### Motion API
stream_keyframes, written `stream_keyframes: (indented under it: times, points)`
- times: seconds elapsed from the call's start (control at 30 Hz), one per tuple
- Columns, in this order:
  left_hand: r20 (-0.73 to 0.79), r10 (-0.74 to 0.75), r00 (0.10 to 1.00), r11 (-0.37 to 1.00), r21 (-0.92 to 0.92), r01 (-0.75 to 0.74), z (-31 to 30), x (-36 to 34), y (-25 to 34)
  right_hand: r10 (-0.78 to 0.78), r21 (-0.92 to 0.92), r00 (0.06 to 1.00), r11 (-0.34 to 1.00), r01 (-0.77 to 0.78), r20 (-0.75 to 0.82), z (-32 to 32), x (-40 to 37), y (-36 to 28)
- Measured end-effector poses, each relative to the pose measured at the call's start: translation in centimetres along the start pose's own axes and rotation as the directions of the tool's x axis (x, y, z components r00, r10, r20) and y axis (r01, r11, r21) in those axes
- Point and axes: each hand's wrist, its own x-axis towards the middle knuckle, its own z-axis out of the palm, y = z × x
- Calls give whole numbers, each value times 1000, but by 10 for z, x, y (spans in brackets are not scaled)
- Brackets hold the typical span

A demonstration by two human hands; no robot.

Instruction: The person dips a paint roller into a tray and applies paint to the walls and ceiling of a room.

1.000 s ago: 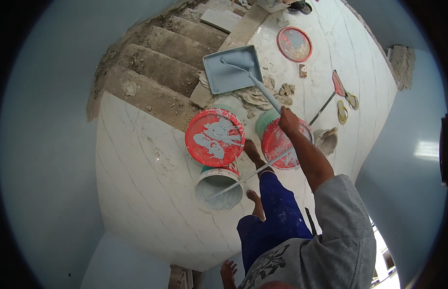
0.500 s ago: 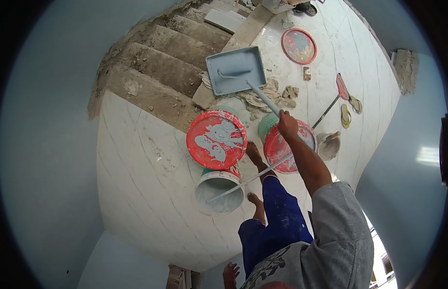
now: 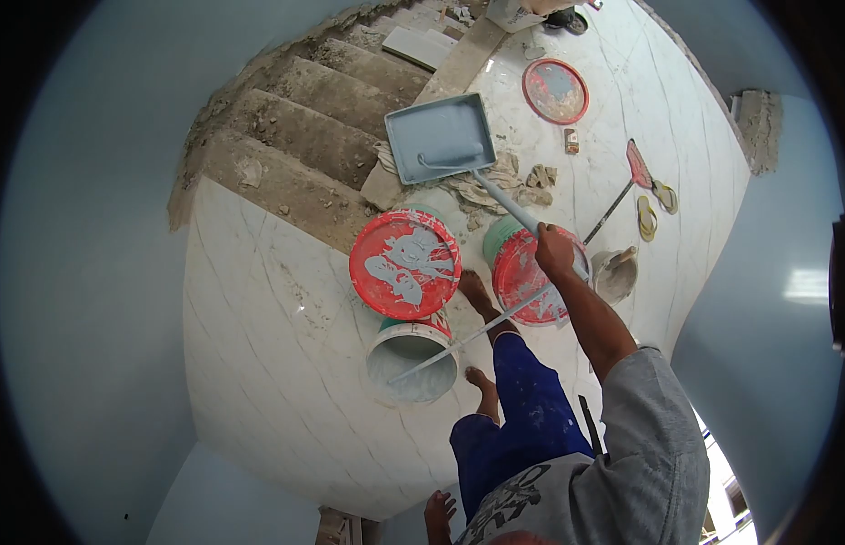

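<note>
My right hand (image 3: 555, 250) is wrapped round the pole of a paint roller (image 3: 504, 197). The pole runs up to the roller frame, which lies in a grey paint tray (image 3: 425, 120) on a cloth. Below that hand is a bucket with a red, paint-smeared lid (image 3: 524, 277). My left hand (image 3: 439, 509) hangs low beside the shirt, fingers somewhat apart, holding nothing. Another red lid (image 3: 386, 272) with grey paint tops a bucket to the left. An open white bucket (image 3: 392, 374) has a thin stick (image 3: 477, 337) leaning in it.
Rough, debris-strewn steps (image 3: 300, 127) rise at the upper left. On the marble floor (image 3: 268, 363) lie a round red-rimmed lid (image 3: 555, 91), a small box (image 3: 571, 141), a crumpled rag (image 3: 536, 182), sandals (image 3: 647, 218) and a pink-headed tool (image 3: 638, 165). A small bucket (image 3: 613, 280) stands right.
My right hand has drawn the pole slightly back and down to the right. The roller has moved toward the tray's near edge. My left hand has shifted slightly.
</note>
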Motion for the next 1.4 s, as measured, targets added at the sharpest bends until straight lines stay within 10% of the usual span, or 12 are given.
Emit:
stream_keyframes:
  times: [1.4]
  points:
    - [-27, 79, 996, 997, -8, -80, 22, -5, 11, -56, -118, 998, 991, 58, 26, 6, 22, -27]
